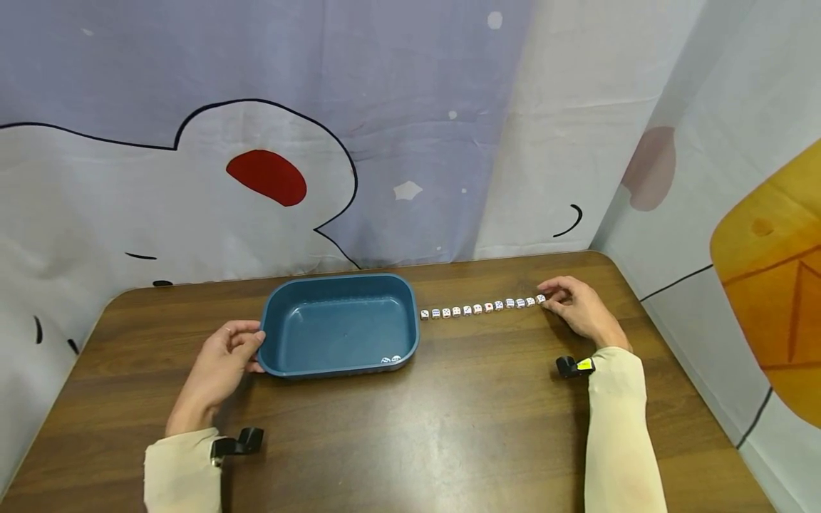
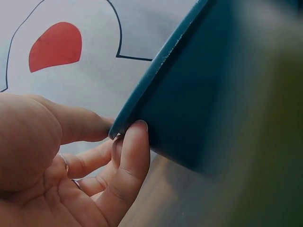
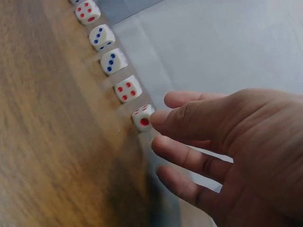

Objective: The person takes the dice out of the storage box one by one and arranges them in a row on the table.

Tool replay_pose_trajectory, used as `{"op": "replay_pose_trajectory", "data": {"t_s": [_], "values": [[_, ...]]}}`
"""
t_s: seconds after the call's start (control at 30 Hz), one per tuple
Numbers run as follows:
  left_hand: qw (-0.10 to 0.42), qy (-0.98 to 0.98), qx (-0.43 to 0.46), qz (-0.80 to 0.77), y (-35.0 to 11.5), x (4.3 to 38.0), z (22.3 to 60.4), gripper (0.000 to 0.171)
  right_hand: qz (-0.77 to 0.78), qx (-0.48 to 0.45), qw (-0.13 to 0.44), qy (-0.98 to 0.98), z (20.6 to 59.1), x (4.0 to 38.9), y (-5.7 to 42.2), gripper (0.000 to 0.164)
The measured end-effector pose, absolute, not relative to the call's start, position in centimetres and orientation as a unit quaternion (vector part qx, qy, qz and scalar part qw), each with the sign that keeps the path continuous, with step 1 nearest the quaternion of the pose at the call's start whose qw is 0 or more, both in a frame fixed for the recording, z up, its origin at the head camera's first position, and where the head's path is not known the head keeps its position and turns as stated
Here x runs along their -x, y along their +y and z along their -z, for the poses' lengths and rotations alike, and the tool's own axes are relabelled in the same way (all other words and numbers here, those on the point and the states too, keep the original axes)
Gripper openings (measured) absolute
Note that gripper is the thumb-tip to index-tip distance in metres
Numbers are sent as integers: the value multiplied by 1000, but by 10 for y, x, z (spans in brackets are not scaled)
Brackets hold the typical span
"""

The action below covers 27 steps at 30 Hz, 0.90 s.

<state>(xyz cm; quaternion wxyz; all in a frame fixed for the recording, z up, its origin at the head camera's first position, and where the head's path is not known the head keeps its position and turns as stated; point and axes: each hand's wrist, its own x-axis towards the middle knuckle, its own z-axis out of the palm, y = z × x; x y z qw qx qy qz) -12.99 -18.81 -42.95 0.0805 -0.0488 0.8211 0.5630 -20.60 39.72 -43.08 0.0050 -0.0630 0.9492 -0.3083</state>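
A blue rectangular plastic basin (image 1: 346, 335) stands left of centre on the wooden table. Its left rim is pinched between the thumb and fingers of my left hand (image 1: 221, 356), which the left wrist view shows closely. Two white dice (image 1: 390, 359) lie in the basin's front right corner. To the right of the basin runs a row of several white dice (image 1: 477, 309) with red and blue pips. My right hand (image 1: 580, 310) is at the row's right end. Its thumb tip overlaps the last die (image 3: 142, 118) in the right wrist view, while the other fingers spread loosely beside it.
The wooden table (image 1: 410, 442) reaches back to a patterned cloth (image 1: 410, 128) hanging behind it. Another cloth side (image 1: 712, 285) runs along the right edge. A black wrist camera (image 1: 246, 440) sits on the left wrist, and another (image 1: 567, 367) on the right.
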Motion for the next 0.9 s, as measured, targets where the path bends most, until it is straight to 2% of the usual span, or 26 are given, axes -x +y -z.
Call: {"op": "replay_pose_trajectory", "data": {"t_s": [0.5,0.7,0.9], "values": [[80,819,47,-567,-190,128,431,45,307,105,-50,945,394,193,364,21],[76,819,43,-566,-187,130,431,45,316,122,-44,940,372,188,335,18],[80,822,40,-563,-187,131,428,45,305,202,-15,931,360,192,296,16]]}}
